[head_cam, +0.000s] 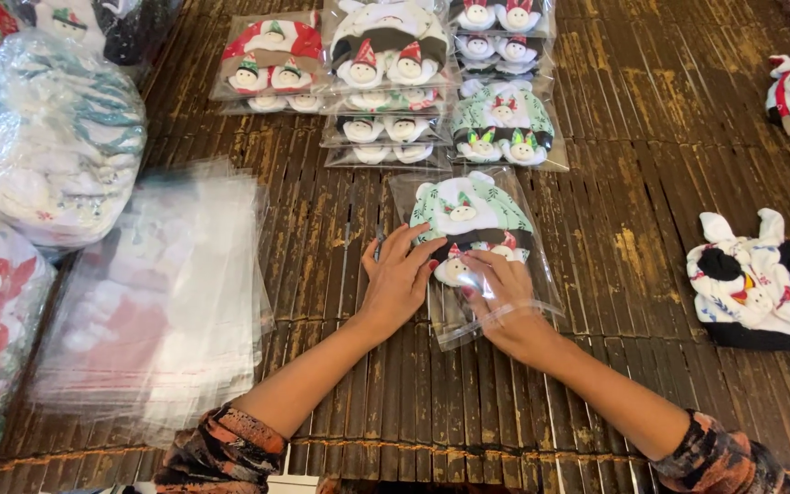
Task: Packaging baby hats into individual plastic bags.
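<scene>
A clear plastic bag (pixel 514 206) lies flat on the bamboo mat (pixel 660 146) and holds a green-and-white hat with small snowman figures. My left hand (pixel 399 279) rests flat on the bag's left edge, fingers spread. My right hand (pixel 503 297) presses on the bag's lower part, over the snowman figures, with the bag's open flap lying across its back. Both palms face down; neither hand grips anything.
Rows of bagged hats (pixel 386 69) lie at the back. A stack of empty clear bags (pixel 162 293) sits on the left, beside big sacks of hats (pixel 52 137). Unbagged hats (pixel 761 284) lie on the right.
</scene>
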